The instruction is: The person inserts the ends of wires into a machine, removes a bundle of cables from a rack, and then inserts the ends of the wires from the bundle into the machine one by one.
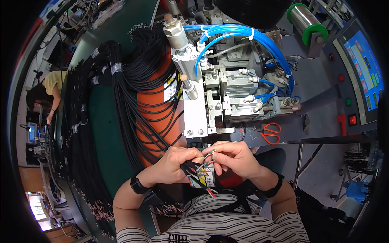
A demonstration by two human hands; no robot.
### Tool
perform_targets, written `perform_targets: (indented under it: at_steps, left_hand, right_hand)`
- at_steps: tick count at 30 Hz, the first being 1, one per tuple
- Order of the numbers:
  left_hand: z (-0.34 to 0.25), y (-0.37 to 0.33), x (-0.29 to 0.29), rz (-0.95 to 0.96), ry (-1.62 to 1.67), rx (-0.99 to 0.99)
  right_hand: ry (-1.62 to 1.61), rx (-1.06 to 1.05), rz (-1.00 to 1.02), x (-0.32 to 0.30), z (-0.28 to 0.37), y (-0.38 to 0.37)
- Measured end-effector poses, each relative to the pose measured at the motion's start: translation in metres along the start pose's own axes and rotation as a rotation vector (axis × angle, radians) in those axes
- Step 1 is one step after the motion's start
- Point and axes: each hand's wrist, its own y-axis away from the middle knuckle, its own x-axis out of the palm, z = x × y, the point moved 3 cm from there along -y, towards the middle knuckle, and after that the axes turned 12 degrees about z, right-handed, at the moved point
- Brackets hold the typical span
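Note:
In front of my body, just below the machine's near end, my two hands meet at the ends of several black cables (pixel 189 167). My left hand (pixel 172 164) is closed around the cables, thumb on top. Stripped coloured wires (pixel 210 164) in red, white, yellow and blue fan out between the hands. My right hand (pixel 239 160) pinches some of these thin wire ends between thumb and fingers. A yellow and white label (pixel 207 177) shows behind the wires. The exact wires in the right fingertips are too small to tell.
A pneumatic machine (pixel 239 85) with blue hoses (pixel 243 30) stands ahead. Red-handled scissors (pixel 270 133) lie right of it, below a wire spool (pixel 306 22) and control screen (pixel 360 65). Black cable bundles (pixel 121 93) cover the left, partly over an orange surface (pixel 152 101). A person (pixel 54 89) works far left.

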Motion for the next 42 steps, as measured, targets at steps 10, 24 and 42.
perform_targets:
  at_steps: [10, 24, 42]
  left_hand:
    - [-0.002, 0.004, 0.017, -0.021, -0.275, -0.127]
    - [-0.01, -0.002, 0.021, -0.096, -0.854, -0.073]
    - [-0.016, -0.008, 0.025, 0.094, -1.08, -0.031]
  right_hand:
    - [1.095, -0.254, -0.135, 0.004, 0.014, -0.004]
    - [1.372, -0.194, -0.21, 0.001, 0.008, -0.005]
    - [1.423, -0.002, -0.128, 0.001, 0.014, -0.011]
